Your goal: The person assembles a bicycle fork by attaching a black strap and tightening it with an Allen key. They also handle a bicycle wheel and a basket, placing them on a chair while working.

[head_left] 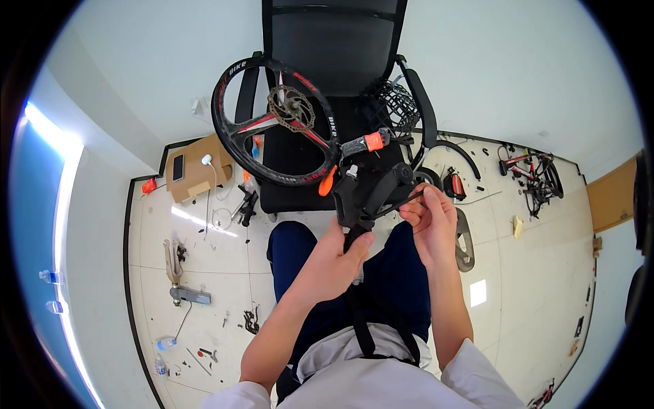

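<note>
"What was biggest?"
"A black mesh-backed office chair (pixel 334 51), top centre. A black-tyred, three-spoked wheel (pixel 291 109) lay across it, upper left of centre; overhanging the seat, it could have slid if bumped."
"Any writing?"
"White and red lettering round the tyre; none I could read on the angular black plastic part (pixel 347 201), mid-frame."
"The hands?"
"Apart. The left hand (pixel 332 262) wrapped that part's lower end; the right hand (pixel 436 221) pinched a slender dark rod (pixel 402 203). Had the left grip loosened, the part might have twisted and the rod slipped."
</note>
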{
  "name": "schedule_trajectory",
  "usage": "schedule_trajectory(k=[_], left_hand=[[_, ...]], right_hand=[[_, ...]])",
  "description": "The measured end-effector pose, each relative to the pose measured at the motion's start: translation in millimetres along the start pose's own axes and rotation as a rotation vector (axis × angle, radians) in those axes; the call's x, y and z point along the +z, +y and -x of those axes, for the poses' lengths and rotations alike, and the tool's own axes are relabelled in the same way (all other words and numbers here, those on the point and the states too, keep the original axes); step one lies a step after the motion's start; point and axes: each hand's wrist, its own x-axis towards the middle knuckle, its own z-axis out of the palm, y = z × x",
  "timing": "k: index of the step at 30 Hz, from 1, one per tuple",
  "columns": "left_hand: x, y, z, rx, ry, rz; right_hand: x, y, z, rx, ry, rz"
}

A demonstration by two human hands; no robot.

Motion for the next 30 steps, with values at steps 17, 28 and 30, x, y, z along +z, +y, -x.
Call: schedule_trajectory(k=[17, 28, 30], left_hand=[[-0.7, -11.7, -6.5, 0.117, 0.163, -0.37], [-5.4, -58.1, -114.1, 0.041, 0.19, -0.528], [-10.5, -70.1, -153.2, 0.104, 0.217, -0.516]], right_hand=[[15.8, 0.4, -2.6, 0.306, -0.094, 0.077], [-26.9, 22.9, -85.8, 0.291, -0.042, 0.472], [-37.9, 32.3, -116.1, 0.281, -0.013, 0.464]])
